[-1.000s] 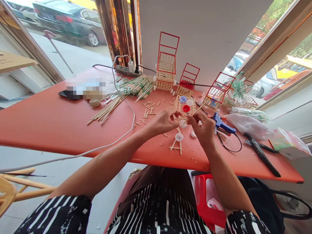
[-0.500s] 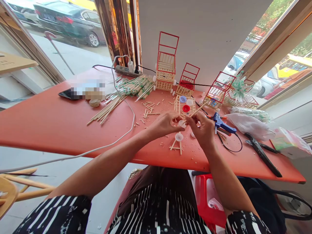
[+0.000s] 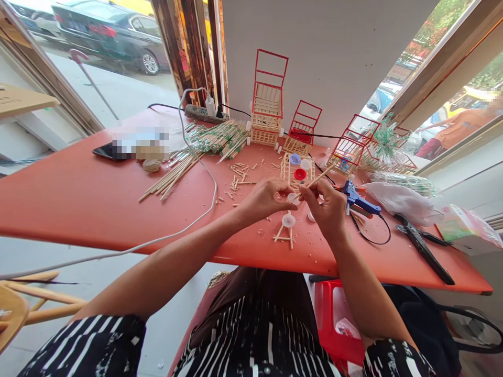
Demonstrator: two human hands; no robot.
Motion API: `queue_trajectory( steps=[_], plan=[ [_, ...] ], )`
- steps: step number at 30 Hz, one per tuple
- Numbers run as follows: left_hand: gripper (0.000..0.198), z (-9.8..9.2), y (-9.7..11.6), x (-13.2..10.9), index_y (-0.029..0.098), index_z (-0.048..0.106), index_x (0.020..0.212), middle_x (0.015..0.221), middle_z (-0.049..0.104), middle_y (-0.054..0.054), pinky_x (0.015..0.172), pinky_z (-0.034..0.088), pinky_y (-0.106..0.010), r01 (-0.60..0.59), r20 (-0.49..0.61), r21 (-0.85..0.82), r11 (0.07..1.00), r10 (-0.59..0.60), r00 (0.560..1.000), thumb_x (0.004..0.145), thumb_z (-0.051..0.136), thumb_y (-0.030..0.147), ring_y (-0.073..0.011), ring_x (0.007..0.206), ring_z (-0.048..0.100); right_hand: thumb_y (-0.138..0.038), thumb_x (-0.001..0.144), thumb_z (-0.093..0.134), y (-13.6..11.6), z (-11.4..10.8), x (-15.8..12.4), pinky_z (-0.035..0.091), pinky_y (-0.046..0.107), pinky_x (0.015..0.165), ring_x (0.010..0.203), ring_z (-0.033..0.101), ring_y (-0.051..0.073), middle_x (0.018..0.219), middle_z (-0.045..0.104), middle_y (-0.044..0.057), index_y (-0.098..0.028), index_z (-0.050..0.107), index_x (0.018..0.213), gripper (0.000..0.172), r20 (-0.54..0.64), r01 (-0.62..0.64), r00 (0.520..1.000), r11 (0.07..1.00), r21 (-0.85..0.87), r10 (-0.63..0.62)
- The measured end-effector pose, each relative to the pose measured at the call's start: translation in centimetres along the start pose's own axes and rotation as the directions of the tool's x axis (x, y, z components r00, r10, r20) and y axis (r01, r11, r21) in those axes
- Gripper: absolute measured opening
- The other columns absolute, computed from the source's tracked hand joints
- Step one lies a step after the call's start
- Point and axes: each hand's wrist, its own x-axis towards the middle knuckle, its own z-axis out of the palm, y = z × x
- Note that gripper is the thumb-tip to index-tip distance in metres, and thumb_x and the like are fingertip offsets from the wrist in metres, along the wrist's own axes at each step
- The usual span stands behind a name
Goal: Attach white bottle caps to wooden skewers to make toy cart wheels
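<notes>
Pinched between the thumb and fingers of my right hand point(image 3: 327, 207) is a slim wooden stick point(image 3: 321, 176), slanting up to the right. Its lower end meets the fingertips of my left hand point(image 3: 269, 200), which are closed around that end. Just below the hands, a white plastic cap point(image 3: 288, 220) rests on a small frame of short sticks point(image 3: 283, 239). Another white cap point(image 3: 293, 198) shows partly behind my fingers. Beyond them sits a little stick crate point(image 3: 288, 173) with a blue cap point(image 3: 294, 159) and a red cap point(image 3: 300, 174).
Red-railed stick carts point(image 3: 268, 110) stand along the wall. A blue glue gun point(image 3: 359, 199) with a cord lies to the right, near a black-handled tool point(image 3: 424, 248). On the left are a bundle of wrapped sticks point(image 3: 220, 139), cut pieces point(image 3: 239, 170) and a white cable point(image 3: 215, 193).
Both hands and the stick keep nearly the same place. The view has shifted very slightly.
</notes>
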Motion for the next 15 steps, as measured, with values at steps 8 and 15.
queue_trajectory(
  steps=[8, 15],
  plan=[
    [0.016, 0.10, -0.01, 0.00, 0.020, 0.080, 0.087, 0.084, 0.074, 0.000, 0.080, 0.050, -0.028, -0.014, -0.004, -0.017, 1.000, 0.014, 1.000, 0.072, 0.084, 0.021, -0.0174, 0.083, 0.066, -0.044, 0.098, 0.062, -0.10, -0.11, 0.04, 0.045, 0.029, 0.064, 0.062, 0.061, 0.015, 0.069, 0.070, 0.000, -0.022, 0.065, 0.078, 0.030, 0.007, 0.013, 1.000, 1.000, 0.013, -0.013],
    [0.034, 0.32, -0.75, 0.03, 0.018, 0.075, 0.107, 0.092, 0.074, -0.002, 0.083, 0.051, -0.029, -0.058, 0.064, -0.014, 0.998, 0.059, 0.996, 0.075, 0.082, 0.028, -0.0181, 0.087, 0.066, -0.045, 0.098, 0.063, 0.06, 0.04, 0.00, 0.044, 0.029, 0.063, 0.061, 0.060, 0.014, 0.069, 0.070, 0.000, -0.022, 0.065, 0.078, 0.030, 0.007, 0.006, 1.000, 1.000, -0.009, -0.006]
  ],
)
